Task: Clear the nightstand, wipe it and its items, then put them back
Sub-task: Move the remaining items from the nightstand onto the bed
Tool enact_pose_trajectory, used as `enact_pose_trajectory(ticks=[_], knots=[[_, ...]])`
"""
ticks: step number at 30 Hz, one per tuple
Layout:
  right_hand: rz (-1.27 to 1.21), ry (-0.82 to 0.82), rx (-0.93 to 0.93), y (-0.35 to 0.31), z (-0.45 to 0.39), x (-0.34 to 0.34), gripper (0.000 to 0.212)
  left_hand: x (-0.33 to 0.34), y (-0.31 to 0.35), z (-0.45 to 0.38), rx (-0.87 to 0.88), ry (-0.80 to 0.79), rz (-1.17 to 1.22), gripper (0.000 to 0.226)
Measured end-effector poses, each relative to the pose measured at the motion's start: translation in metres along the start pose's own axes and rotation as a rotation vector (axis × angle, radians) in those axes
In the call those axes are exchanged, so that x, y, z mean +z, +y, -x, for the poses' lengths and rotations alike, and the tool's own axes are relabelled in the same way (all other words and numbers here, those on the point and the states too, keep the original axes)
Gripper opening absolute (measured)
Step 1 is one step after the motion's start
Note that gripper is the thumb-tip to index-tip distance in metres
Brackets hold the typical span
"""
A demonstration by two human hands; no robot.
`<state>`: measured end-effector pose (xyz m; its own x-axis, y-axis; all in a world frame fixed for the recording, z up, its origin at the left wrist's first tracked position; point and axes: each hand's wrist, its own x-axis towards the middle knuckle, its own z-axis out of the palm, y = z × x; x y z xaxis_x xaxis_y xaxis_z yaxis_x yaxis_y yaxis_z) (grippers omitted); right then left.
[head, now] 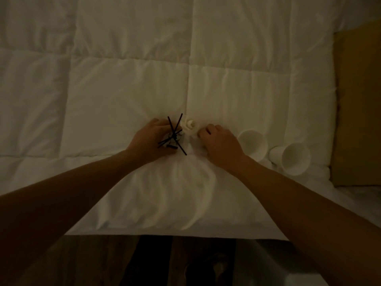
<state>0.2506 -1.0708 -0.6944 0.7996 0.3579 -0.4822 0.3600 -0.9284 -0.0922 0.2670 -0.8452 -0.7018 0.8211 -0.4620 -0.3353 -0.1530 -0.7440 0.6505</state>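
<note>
On the white quilted bed [127,96], my left hand [150,139] grips a small reed diffuser [174,137] whose several black sticks fan out above it. Just right of it stands a small white bottle [188,125]. My right hand [220,141] rests curled on the quilt beside that bottle, its fingertips by the bottle's base; whether it holds something white is too dim to tell. Two white cups lie on the quilt to the right, the nearer cup [252,144] close to my right wrist and the other cup [292,158] by the bed's edge.
A tan headboard or panel [358,104] rises along the right side. Dark wooden floor [123,261] shows below the bed's near edge. The room is dim.
</note>
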Motion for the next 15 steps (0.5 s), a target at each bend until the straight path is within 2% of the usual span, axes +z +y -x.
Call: enact_pose_trajectory(ticks=[10,15], knots=[[-0.019,0.016,-0.011,0.003,0.001,-0.002,0.032,0.013,-0.005,-0.001,-0.009,0.076,-0.029,0.064],[0.064,0.015,-0.01,-0.002,0.005,-0.019,0.026,0.012,0.003,0.003,-0.028,0.102,-0.077,0.079]])
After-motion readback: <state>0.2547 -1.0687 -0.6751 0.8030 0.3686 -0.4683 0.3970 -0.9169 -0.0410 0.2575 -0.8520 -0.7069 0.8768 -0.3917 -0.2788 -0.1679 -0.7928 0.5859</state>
